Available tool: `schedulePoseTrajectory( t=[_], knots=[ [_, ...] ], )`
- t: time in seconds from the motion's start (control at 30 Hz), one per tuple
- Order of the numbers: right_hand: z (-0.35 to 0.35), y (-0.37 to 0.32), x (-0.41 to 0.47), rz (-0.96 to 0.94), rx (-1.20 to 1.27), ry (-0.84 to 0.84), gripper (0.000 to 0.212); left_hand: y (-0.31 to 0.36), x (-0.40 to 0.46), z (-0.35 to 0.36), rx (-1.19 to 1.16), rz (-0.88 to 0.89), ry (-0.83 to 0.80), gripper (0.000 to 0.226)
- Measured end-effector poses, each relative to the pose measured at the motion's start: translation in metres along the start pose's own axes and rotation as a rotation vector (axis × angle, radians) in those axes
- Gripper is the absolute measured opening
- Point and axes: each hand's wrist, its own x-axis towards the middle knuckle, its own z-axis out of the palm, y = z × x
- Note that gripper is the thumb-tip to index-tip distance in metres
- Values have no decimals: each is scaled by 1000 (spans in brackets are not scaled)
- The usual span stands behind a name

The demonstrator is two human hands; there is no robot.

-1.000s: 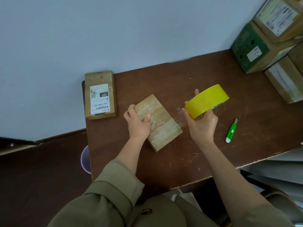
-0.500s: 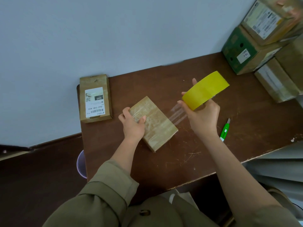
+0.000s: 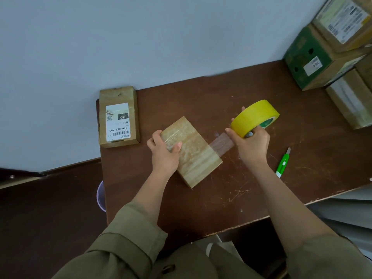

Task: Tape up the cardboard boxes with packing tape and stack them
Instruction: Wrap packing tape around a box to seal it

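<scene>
While the left grip (image 3: 164,156) clamps the box (image 3: 192,151), the right grip (image 3: 251,144) clamps the tape roll (image 3: 254,117) mid-table (image 3: 201,208).

The left hand (image 3: 164,154) grips a small taped box (image 3: 196,154) on the brown table (image 3: 201,208). At its 3 o'clock, the right hand (image 3: 251,147) holds a yellow tape roll (image 3: 254,117), a clear strip (image 3: 221,143) stretched between them.

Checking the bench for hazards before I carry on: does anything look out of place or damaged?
The green utility knife lies loose on the table with its blade out, just beside the right hand. The tabletop is scratched.
</scene>
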Motion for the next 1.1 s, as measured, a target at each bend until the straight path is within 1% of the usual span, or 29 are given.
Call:
schedulePoseTrajectory(
  t=[0.13, 0.37, 0.53, 0.67, 0.7, 0.73, 0.77, 0.83, 0.87, 0.93, 0.97, 1.03, 1.1],
  knots=[
    [6, 14, 2, 38, -35, -20, 41, 0, 1, 0, 0, -4, -1, 64],
    [13, 27, 2, 97, -98, -45, 40, 0, 0, -1, 4, -15, -23, 66],
    [20, 34, 0, 129, -110, -81, 43, 1, 0, -1, -4, -23, -24, 67],
    [31, 42, -11, 214, -120, -117, 45, 3, -7, 4, 26, -17, -40, 73],
    [36, 46, -14, 233, -143, -128, 48, 3, -8, 8, 56, -35, -41, 75],
    [41, 48, -18, 244, -172, -145, 50, 7, -10, 13, 143, -55, -19, 75],
    [45, 50, -20, 241, -194, -166, 51, 11, -13, 20, 277, -54, 41, 74],
    [48, 48, -26, 221, -205, -204, 55, 19, -19, 36, 494, 38, 173, 72],
    [49, 45, -27, 215, -196, -214, 57, 21, -21, 45, 523, 111, 209, 71],
    [49, 43, -28, 207, -188, -216, 54, 17, -22, 60, 591, 227, 253, 62],
    [48, 42, -28, 195, -187, -214, 50, 10, -22, 65, 645, 246, 263, 64],
    [48, 40, -30, 180, -178, -209, 41, 1, -20, 71, 734, 229, 249, 76],
    [48, 42, -32, 182, -164, -202, 36, 0, -20, 75, 764, 201, 241, 82]
  ],
)
